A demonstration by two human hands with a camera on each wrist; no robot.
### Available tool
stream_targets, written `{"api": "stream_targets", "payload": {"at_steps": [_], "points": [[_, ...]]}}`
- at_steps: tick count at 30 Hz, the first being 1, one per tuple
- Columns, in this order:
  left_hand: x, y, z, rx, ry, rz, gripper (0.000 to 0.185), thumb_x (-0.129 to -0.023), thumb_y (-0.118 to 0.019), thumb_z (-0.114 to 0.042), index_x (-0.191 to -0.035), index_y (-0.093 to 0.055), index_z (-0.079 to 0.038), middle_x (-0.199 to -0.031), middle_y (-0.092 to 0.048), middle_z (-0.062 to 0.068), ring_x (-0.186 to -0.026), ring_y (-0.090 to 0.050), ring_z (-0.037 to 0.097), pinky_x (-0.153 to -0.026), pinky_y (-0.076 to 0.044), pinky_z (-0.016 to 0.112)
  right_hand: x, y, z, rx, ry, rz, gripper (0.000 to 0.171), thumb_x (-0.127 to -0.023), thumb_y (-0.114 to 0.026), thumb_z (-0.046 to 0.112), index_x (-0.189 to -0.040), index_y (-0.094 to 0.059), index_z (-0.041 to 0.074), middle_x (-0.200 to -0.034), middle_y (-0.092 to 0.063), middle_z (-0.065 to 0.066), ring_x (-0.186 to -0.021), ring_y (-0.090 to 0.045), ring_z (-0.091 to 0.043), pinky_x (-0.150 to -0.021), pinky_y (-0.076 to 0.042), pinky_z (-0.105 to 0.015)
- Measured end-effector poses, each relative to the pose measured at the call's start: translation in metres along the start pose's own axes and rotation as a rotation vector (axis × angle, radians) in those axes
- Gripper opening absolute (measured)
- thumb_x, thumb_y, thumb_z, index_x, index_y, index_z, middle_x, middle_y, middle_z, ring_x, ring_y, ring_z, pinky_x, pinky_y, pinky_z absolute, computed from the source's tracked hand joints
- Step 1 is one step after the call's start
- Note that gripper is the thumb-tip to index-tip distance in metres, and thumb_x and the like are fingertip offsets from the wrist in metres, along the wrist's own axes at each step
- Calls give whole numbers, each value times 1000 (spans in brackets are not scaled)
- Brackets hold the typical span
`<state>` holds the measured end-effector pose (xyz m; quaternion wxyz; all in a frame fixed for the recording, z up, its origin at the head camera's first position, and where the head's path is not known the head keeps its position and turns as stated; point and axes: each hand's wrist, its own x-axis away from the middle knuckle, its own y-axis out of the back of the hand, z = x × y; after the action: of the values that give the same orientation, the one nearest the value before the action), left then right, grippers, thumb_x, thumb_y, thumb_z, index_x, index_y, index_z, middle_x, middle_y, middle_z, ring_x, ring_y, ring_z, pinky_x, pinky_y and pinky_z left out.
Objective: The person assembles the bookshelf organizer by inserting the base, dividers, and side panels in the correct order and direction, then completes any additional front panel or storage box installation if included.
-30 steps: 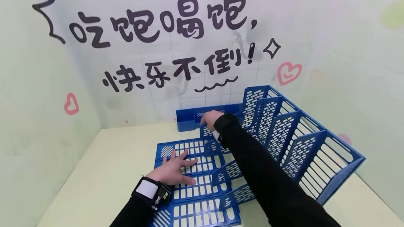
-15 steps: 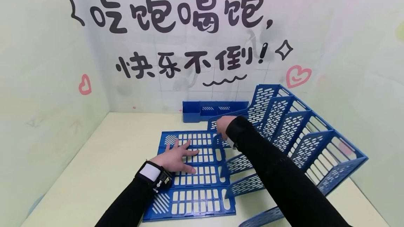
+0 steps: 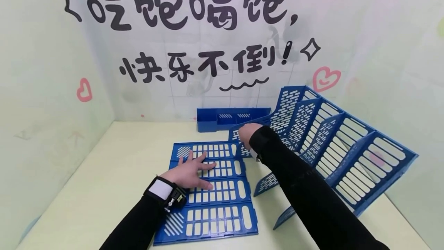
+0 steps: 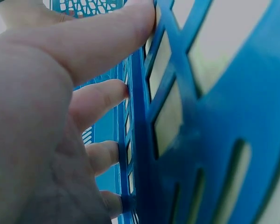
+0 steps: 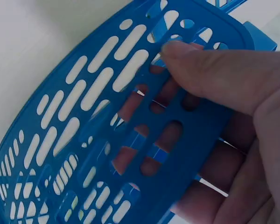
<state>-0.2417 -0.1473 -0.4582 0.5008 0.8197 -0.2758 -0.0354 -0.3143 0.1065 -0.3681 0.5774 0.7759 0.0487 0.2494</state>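
Observation:
A blue lattice panel (image 3: 216, 206) lies flat on the table. My left hand (image 3: 189, 173) rests on it with fingers spread, and in the left wrist view the fingertips touch its grid. To the right a blue slotted file rack (image 3: 347, 115) leans at a tilt, its curved dividers fanning toward the panel. My right hand (image 3: 249, 134) grips the end of a rear divider. In the right wrist view the thumb lies on the near face of this perforated divider (image 5: 196, 135), and the other fingers show through its holes from behind. My right sleeve hides part of the rack.
A blue compartment tray (image 3: 207, 126) stands at the back against the printed wall (image 3: 152, 99), behind the panel. The pale table (image 3: 100, 180) runs between walls at left, back and right. The rack's front corner reaches toward the right wall.
The front dividers have shifted right, off the panel's right end, and the rack has tilted further. The right hand keeps its grip and has moved slightly right. The left hand stays on the panel.

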Motion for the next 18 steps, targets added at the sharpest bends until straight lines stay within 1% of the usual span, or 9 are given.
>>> {"api": "stream_targets", "payload": {"at_steps": [3,5,6,12,15,18], "points": [[0,2,-2,-4,-1,4,77,-93,-86,-49,-162,-56,-31,-184,-19,16,-166,9,60,-127,7,83,-2,2,4,-26,11,-10,25,-105,-74,10,-129,-79,11,-132,-79,-7,-120,-75,-23,-107,-60,-39],[0,3,-2,3,-4,8,77,-94,-86,-49,-162,-56,-30,-184,-19,16,-166,10,60,-127,8,83,-3,3,6,-60,2,-8,31,-106,-74,12,-137,-76,10,-141,-76,-8,-131,-72,-25,-113,-58,-39],[0,3,-2,3,-4,9,77,-94,-86,-49,-162,-56,-30,-185,-19,15,-166,10,60,-127,8,83,-3,4,7,-67,5,-12,33,-105,-75,12,-138,-75,10,-143,-75,-8,-134,-70,-25,-114,-57,-39],[0,-3,3,35,-2,7,77,-93,-87,-46,-162,-56,-29,-185,-17,14,-166,13,58,-126,9,83,2,5,11,-127,75,-22,34,-107,-72,12,-140,-75,8,-147,-73,-10,-139,-67,-26,-117,-55,-39],[-2,-10,3,54,-4,14,78,-93,-87,-47,-162,-56,-29,-185,-18,15,-166,12,58,-127,9,83,10,1,10,-201,74,-23,37,-107,-74,20,-143,-73,10,-148,-72,-8,-140,-66,-26,-117,-54,-39],[-3,-13,4,53,-4,41,78,-93,-86,-51,-162,-55,-32,-185,-18,14,-166,13,58,-127,10,82,26,4,9,-234,77,-72,33,-107,-75,27,-136,-75,12,-139,-74,-8,-127,-70,-25,-110,-56,-39]]}}
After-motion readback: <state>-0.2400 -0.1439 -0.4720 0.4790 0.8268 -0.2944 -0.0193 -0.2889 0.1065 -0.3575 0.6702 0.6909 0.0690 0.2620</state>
